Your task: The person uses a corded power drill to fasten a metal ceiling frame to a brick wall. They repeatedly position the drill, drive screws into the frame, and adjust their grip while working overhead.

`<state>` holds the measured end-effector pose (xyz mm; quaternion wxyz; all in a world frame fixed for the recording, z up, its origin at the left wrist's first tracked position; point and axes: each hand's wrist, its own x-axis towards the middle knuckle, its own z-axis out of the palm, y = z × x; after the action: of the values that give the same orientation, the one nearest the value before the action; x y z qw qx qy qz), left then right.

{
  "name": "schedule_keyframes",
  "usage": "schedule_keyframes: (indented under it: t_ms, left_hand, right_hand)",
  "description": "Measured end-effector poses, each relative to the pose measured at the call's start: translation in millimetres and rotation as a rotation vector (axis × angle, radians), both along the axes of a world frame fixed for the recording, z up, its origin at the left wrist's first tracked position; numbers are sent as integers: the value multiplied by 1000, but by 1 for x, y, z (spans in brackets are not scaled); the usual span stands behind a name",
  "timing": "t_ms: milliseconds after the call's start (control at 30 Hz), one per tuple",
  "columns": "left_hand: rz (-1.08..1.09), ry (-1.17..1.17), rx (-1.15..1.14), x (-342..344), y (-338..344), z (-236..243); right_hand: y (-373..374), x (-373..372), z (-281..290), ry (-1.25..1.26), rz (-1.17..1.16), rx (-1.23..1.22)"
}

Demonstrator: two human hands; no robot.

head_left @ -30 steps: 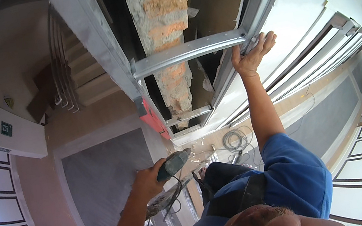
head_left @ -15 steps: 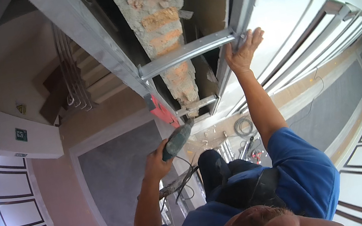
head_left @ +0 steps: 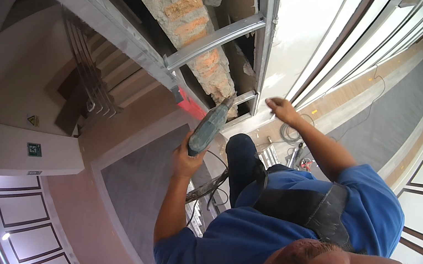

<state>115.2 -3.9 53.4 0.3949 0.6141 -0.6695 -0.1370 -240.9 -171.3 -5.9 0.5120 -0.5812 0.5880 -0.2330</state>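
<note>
My left hand (head_left: 187, 161) is wrapped round a dark green corded screw gun (head_left: 208, 131), its tapered nose pointing up and right near the short lower metal crosspiece (head_left: 246, 97). Whether the tip touches anything cannot be told. My right hand (head_left: 283, 111) is in the air beside the foot of the right metal stud (head_left: 264, 47), fingers curled together; anything in them is too small to make out. A longer metal crosspiece (head_left: 216, 40) bridges this stud and the left metal stud (head_left: 131, 39). A red strip-like piece (head_left: 189, 103) lies along the left stud's lower part.
Broken brickwork (head_left: 188, 24) shows between the studs, with dark gaps beside it. A white panelled wall (head_left: 310, 20) runs off to the right. On the floor lie a coiled cable (head_left: 288, 131) and loose tools. Ladder parts (head_left: 195, 218) show under my left arm. Stairs (head_left: 113, 64) are at the left.
My right hand has left the joint of the long crosspiece and right stud, moving down, and its fingers have curled. The left hand has raised the screw gun slightly up and right.
</note>
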Motion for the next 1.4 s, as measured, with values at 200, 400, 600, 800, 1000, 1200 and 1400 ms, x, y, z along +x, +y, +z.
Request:
schedule_keyframes:
  t_ms: [200,400,600,800,1000,1200,1400]
  left_hand:
    - [-110,510,-8,-25,-7,39]
    - [-144,649,-129,-60,-33,66]
    - [-134,668,-61,-84,-76,63]
    - [-168,473,-241,-102,-104,76]
    - [-229,628,-150,-110,-112,73]
    - [-237,578,-143,-113,-116,70]
    - [-190,590,-73,-118,-118,75]
  right_hand:
    - [31,63,43,-650,161,419]
    - [7,90,123,-1218,182,217]
    - [-11,108,159,-1272,-22,89]
    - [-36,110,168,-1335,-187,110]
    - [-43,111,163,-1348,-240,96]
    - [-46,105,160,-1371,-210,111]
    - [-50,102,160,-1389,-217,79]
